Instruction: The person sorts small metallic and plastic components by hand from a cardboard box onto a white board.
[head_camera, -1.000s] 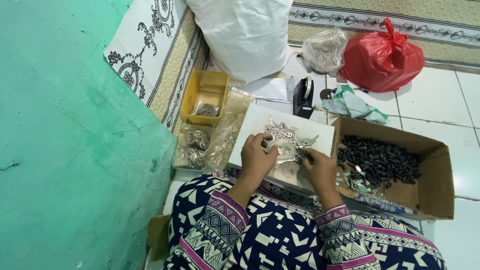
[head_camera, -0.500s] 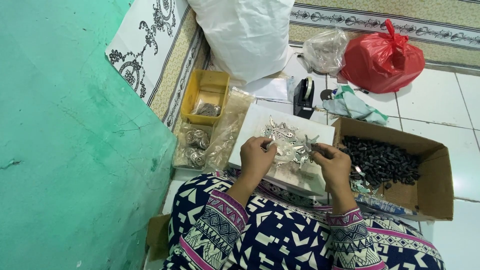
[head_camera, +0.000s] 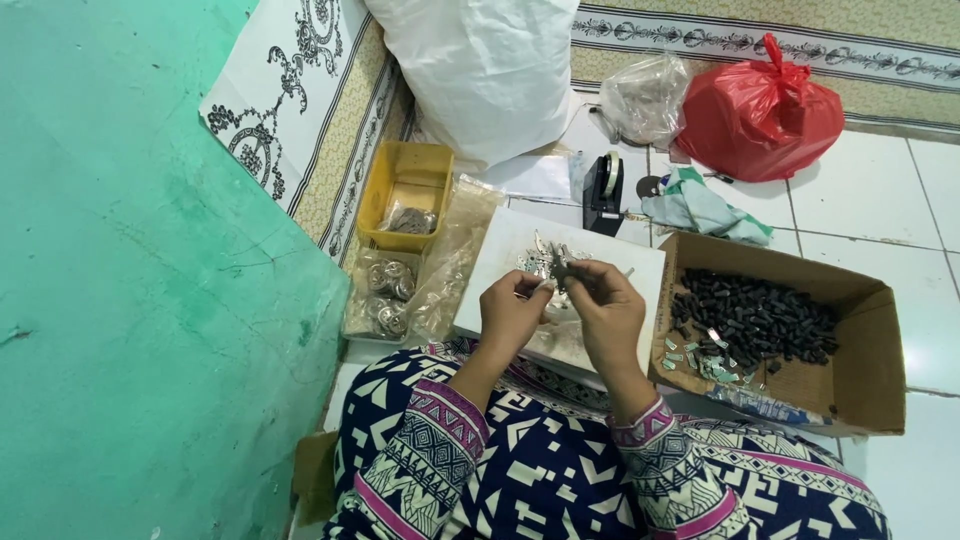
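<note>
Both hands meet mid-frame over a white board (head_camera: 500, 262) across the lap, so anything dropped would land on it, I'd guess. Left hand (head_camera: 512, 318) has its fingertips pressed together on a thin pale sliver, right hand (head_camera: 603, 312) pinches a small dark piece (head_camera: 562, 272) against it; they're held close, probably so the two bits line up. What exactly the bits are is too small to tell. Under the hands sits a heap of shiny metal parts (head_camera: 540, 262) on the board. Right of centre an open cardboard box (head_camera: 868, 330) holds dark pieces, near the right hand. Left of the board: a clear bag of round metal things (head_camera: 385, 295) and a yellow tub (head_camera: 405, 195). Upper frame has a black tape dispenser (head_camera: 603, 195), a white sack (head_camera: 480, 70), a red bag (head_camera: 760, 110). Green wall crowds the left side; nothing blocks the hands.
</note>
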